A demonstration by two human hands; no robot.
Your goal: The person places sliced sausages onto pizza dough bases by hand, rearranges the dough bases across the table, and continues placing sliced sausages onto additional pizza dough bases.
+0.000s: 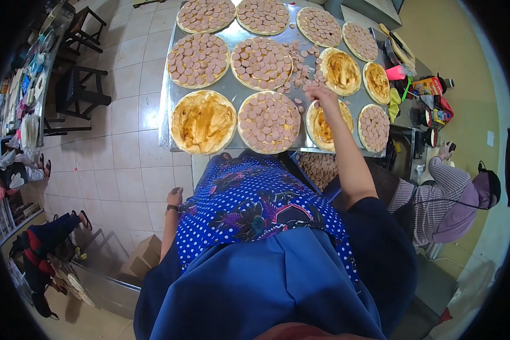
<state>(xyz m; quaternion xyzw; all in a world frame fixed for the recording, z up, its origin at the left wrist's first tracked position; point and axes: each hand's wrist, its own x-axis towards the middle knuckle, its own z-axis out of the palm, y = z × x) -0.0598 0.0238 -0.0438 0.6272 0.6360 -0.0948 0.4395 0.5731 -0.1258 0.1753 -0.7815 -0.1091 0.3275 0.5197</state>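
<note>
My right hand (322,95) reaches over the metal table (249,97), its fingers bent down at the edge of a loose heap of round pink sausage slices (300,71). Whatever is between those fingers is too small to make out. Beneath my right wrist lies a pizza base (321,127) coated with orange-brown sauce. Beside it, a pizza (269,122) is covered in slices. Sauce alone shows on the base at the front left (203,122) and on another base (340,71) beyond my hand. My left hand (175,196) hangs beside my apron, away from the table, its fingers mostly hidden.
More slice-topped pizzas (198,60) fill the table's far part. Under the front edge sits a container of slices (317,169). A co-worker (436,198) is at the right, near a cluttered counter (416,93). Dark stools (80,90) and cardboard boxes (143,258) stand at the left.
</note>
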